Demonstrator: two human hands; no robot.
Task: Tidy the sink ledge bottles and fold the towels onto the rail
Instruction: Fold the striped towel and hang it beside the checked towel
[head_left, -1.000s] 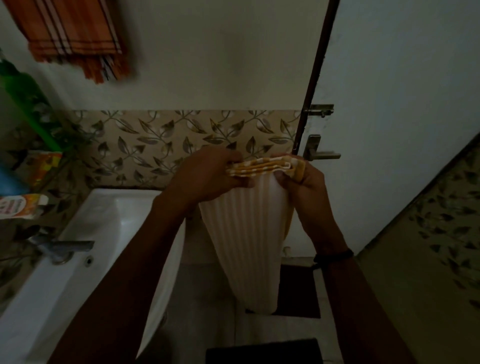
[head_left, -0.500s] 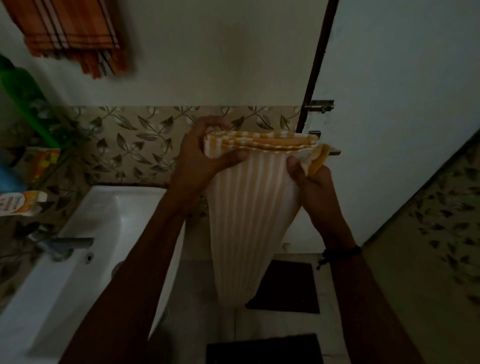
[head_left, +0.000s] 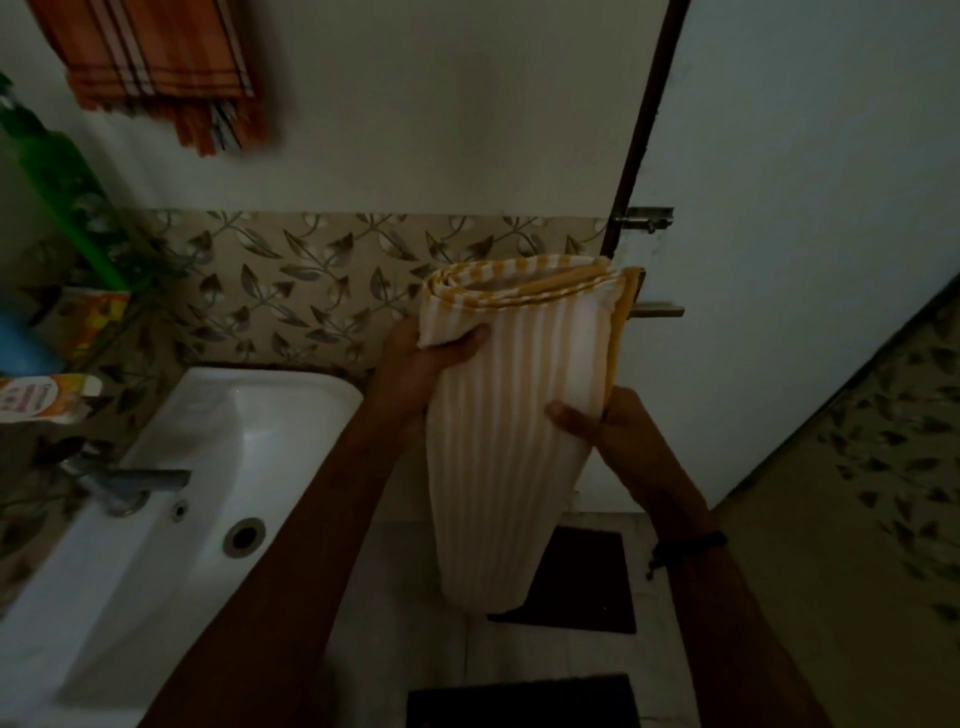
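Observation:
A yellow-and-white striped towel (head_left: 509, 426) hangs folded lengthwise in front of me, its looped top edge level with the door handle. My left hand (head_left: 421, 364) grips its upper left corner, thumb over the front. My right hand (head_left: 602, 426) pinches its right side lower down, thumb on the front. An orange checked towel (head_left: 156, 57) hangs high on the wall at the upper left. On the ledge at the far left stand a green bottle (head_left: 57, 171), a blue bottle (head_left: 21, 343) and an orange-labelled tube (head_left: 47, 397). No rail shows.
The white sink (head_left: 291, 410) with its tap (head_left: 135, 480) fills the lower left, under my left forearm. A white door with a metal handle (head_left: 660, 309) and latch (head_left: 644, 218) stands just behind the towel. Dark mats (head_left: 587, 582) lie on the tiled floor.
The towel's top edge has opened wider and swung right. My right hand slid down its right side. My left hand stays at the upper left corner.

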